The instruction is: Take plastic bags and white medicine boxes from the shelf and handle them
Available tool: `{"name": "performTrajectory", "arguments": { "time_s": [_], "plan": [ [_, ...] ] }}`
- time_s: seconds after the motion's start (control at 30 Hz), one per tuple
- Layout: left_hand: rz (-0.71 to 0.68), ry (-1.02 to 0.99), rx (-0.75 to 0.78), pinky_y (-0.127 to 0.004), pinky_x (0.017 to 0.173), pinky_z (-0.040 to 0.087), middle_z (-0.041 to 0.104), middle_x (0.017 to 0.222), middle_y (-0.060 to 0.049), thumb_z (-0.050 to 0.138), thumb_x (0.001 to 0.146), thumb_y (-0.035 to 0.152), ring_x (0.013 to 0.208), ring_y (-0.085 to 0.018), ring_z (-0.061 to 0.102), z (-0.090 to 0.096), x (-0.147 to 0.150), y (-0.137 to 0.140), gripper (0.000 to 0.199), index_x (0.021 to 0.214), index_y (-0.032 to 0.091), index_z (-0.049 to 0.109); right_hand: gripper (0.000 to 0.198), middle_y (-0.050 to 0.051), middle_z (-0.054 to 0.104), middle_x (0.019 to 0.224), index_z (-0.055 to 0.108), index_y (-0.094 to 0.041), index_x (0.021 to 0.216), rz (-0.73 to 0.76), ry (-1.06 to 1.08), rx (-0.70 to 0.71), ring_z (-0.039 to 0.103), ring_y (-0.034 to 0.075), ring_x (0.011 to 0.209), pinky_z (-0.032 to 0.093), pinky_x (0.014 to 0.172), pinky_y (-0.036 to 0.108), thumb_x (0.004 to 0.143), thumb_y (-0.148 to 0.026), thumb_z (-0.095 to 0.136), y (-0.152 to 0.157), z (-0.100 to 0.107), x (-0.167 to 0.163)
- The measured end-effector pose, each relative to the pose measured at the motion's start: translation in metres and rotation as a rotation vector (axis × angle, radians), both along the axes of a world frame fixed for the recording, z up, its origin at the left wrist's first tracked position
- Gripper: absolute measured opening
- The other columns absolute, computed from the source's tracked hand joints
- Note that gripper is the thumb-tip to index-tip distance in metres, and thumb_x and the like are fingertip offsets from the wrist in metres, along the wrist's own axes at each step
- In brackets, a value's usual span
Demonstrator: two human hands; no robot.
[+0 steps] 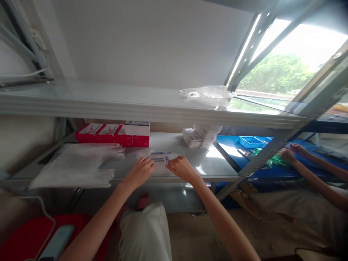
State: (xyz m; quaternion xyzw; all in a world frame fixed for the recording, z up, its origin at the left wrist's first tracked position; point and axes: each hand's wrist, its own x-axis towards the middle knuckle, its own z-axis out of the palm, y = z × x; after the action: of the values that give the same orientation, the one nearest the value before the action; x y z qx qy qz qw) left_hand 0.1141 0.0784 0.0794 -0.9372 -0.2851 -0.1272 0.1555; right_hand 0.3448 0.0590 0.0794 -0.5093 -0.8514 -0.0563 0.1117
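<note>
On the lower grey shelf [174, 177], a clear plastic bag with white, blue-printed boxes [161, 157] inside lies between my two hands. My left hand [141, 171] has its fingers closed on the bag's left end. At the opposite end, my right hand [181, 167] pinches the plastic. Left of my left hand lies a pile of flat clear plastic bags [73, 165]. Behind it stands a row of red-and-white boxes [108, 134], with white boxes [137, 128] on top at its right end. Further right are more white boxes in clear plastic [199, 136].
An upper shelf [122, 108] runs across above my hands, with crumpled clear plastic [208, 95] on it. A metal post [272, 148] rises at right. Beyond it, another person's hands [289, 152] handle green material [269, 158] near a blue tray [254, 141]. A phone [57, 242] lies on a red seat [23, 235].
</note>
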Motion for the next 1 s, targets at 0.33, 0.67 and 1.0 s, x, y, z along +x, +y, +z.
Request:
{"name": "performTrajectory", "arguments": {
  "time_s": [0.33, 0.67, 1.0],
  "plan": [
    [0.056, 0.083, -0.101, -0.035, 0.083, 0.042, 0.065, 0.085, -0.009, 0.041, 0.084, 0.006, 0.086, -0.022, 0.059, -0.064, -0.016, -0.036, 0.024, 0.09, 0.014, 0.063, 0.031, 0.01, 0.07, 0.089, 0.066, -0.018, 0.096, -0.433, 0.113, -0.126, 0.066, 0.021, 0.077, 0.04, 0.064, 0.026, 0.094, -0.024, 0.036, -0.028, -0.05, 0.012],
    [0.615, -0.136, -0.216, -0.032, 0.074, 0.049, 0.069, 0.084, -0.014, 0.032, 0.088, 0.009, 0.078, -0.023, 0.067, -0.056, -0.013, 0.006, 0.05, 0.137, 0.01, 0.039, 0.038, 0.006, 0.071, 0.08, 0.06, -0.022, 0.12, -0.684, 0.617, 0.052, 0.066, 0.019, 0.076, 0.045, 0.068, 0.025, 0.089, -0.024, 0.039, 0.013, -0.056, -0.002],
    [0.588, -0.337, -0.521, -0.036, 0.079, 0.048, 0.069, 0.098, -0.013, 0.04, 0.091, 0.024, 0.093, -0.027, 0.064, -0.064, -0.004, 0.061, 0.034, 0.116, 0.021, 0.062, 0.03, 0.009, 0.07, 0.101, 0.067, -0.021, 0.108, -0.649, 0.528, -0.295, 0.064, 0.023, 0.09, 0.044, 0.067, 0.026, 0.084, -0.029, 0.05, 0.059, -0.067, 0.014]
  ]
}}
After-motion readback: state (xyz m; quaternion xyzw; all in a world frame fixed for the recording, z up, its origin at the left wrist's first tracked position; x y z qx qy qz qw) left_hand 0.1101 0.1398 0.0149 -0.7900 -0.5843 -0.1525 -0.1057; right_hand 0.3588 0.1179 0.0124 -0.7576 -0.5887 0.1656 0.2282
